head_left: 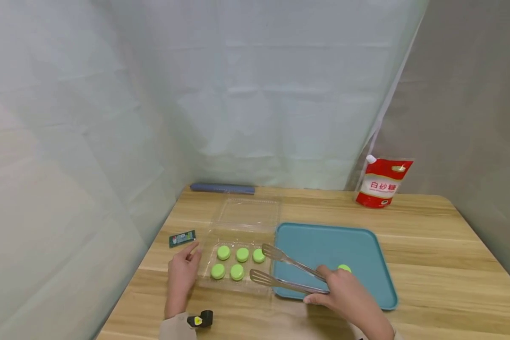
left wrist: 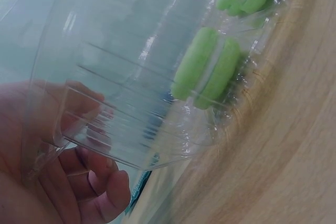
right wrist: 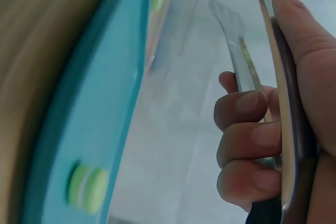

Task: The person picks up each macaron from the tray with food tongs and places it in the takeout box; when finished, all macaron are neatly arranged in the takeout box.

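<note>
My right hand (head_left: 344, 293) grips a pair of metal tongs (head_left: 295, 283). The slotted tips are spread apart over the right edge of a clear plastic box (head_left: 233, 288), with nothing between them. Several green macarons (head_left: 236, 272) sit in the box in two rows; its lid (head_left: 248, 212) lies folded back. On the left side, my left hand (head_left: 184, 269) pinches the box's edge, its fingers (left wrist: 97, 182) curled at the clear wall in the left wrist view. One more macaron (right wrist: 87, 188) lies on the blue tray (head_left: 323, 241), partly hidden by my right hand in the head view.
A red and white sugar pouch (head_left: 382, 183) stands at the back right of the wooden table (head_left: 433, 255). A dark green sachet (head_left: 182, 238) lies left of the box. Along the back edge is a long blue object (head_left: 222, 188), with pale curtains (head_left: 280, 94) behind it.
</note>
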`<state>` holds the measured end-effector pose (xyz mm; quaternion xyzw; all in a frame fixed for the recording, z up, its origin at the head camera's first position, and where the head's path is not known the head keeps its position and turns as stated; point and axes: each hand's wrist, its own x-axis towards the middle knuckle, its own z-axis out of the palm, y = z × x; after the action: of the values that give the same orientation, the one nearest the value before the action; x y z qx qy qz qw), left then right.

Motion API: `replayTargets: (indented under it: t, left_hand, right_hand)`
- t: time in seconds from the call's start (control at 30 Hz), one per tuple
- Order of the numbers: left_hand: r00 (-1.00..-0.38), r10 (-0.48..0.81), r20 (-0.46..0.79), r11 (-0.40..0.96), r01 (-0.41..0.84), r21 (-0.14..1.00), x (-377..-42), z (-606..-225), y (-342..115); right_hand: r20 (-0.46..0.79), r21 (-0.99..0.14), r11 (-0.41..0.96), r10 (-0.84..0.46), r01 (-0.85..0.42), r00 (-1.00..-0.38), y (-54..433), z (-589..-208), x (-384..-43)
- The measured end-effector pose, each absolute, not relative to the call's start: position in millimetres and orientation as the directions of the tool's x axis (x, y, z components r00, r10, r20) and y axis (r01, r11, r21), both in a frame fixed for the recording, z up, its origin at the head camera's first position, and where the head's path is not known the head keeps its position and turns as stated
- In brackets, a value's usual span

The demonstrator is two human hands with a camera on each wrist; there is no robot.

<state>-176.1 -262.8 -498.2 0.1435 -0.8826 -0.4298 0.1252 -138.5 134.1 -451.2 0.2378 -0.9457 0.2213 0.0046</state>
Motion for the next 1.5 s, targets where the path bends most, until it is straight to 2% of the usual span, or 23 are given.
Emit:
replayTargets:
  t: [0.2, 0.47, 0.7, 0.9, 1.33, 1.5]
  left_hand:
    - [-0.927, -0.361, 0.1, 0.588, -0.143, 0.796, -176.8, -500.4, -264.9]
    - [-0.926, -0.36, 0.109, 0.593, -0.137, 0.793, -178.2, -501.6, -265.1]
    - [-0.926, -0.36, 0.112, 0.594, -0.135, 0.793, -178.4, -502.2, -264.1]
    - [-0.925, -0.364, 0.113, 0.592, -0.136, 0.795, -177.4, -500.0, -263.6]
    - [-0.926, -0.356, 0.123, 0.609, -0.13, 0.782, -177.3, -499.1, -263.0]
    - [-0.927, -0.356, 0.119, 0.613, -0.135, 0.778, -177.2, -499.2, -263.6]
  right_hand:
    - [0.07, -0.387, 0.859, -0.333, -0.333, -0.94, 151.7, -454.0, -128.9]
    - [0.093, -0.345, 0.892, -0.275, -0.29, -0.957, 169.2, -458.4, -120.8]
    - [0.023, -0.348, 0.922, -0.17, -0.167, -0.985, 184.9, -461.7, -116.0]
    - [-0.05, -0.347, 0.934, -0.11, -0.086, -0.993, 199.0, -464.3, -118.2]
    - [-0.088, -0.293, 0.956, -0.021, 0.006, -0.996, 233.2, -472.7, -112.2]
    - [-0.147, -0.277, 0.959, 0.011, 0.052, -0.989, 244.4, -477.9, -110.1]
